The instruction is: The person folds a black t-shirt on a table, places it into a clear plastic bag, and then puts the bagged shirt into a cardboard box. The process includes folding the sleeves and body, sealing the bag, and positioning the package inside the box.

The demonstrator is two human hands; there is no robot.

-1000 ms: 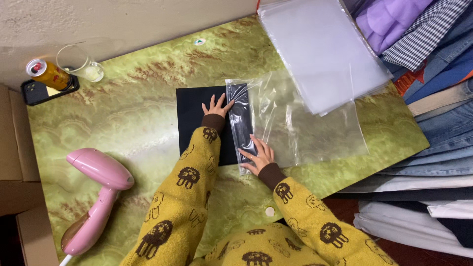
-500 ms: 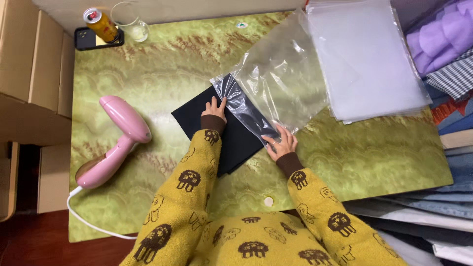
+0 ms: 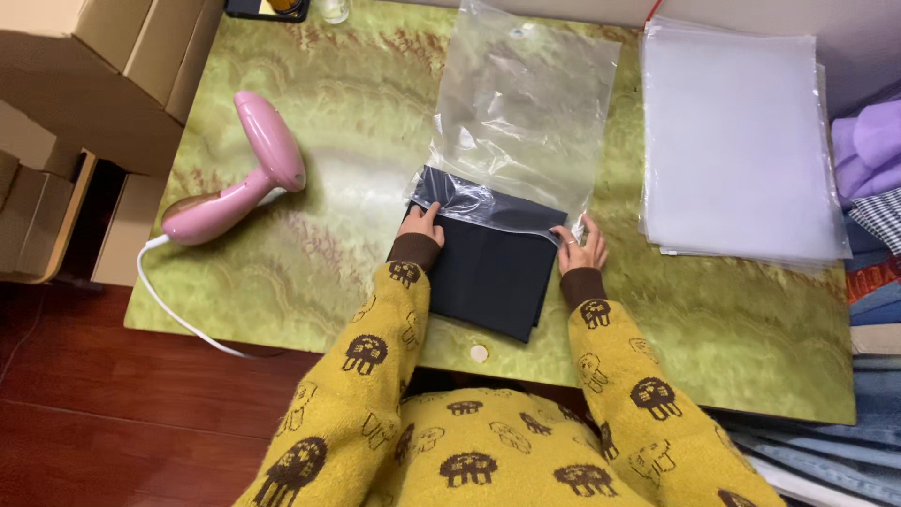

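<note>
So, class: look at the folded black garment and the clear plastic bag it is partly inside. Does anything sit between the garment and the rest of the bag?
Nothing visible does. The black garment has its far edge inside the mouth of the clear plastic bag, and the bag beyond looks empty.

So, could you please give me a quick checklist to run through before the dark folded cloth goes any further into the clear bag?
1. Bag mouth over the cloth's far edge: ok; the clear bag covers the far end of the dark folded cloth.
2. Both corners held: ok; left hand and right hand are at the mouth's two corners.
3. Cloth flat and square: ok.
4. Bag lying flat beyond: ok, only lightly wrinkled.
5. Pink steamer clear of the bag: ok, apart to the left.
6. Bag's far end sealed: cannot tell.
</note>
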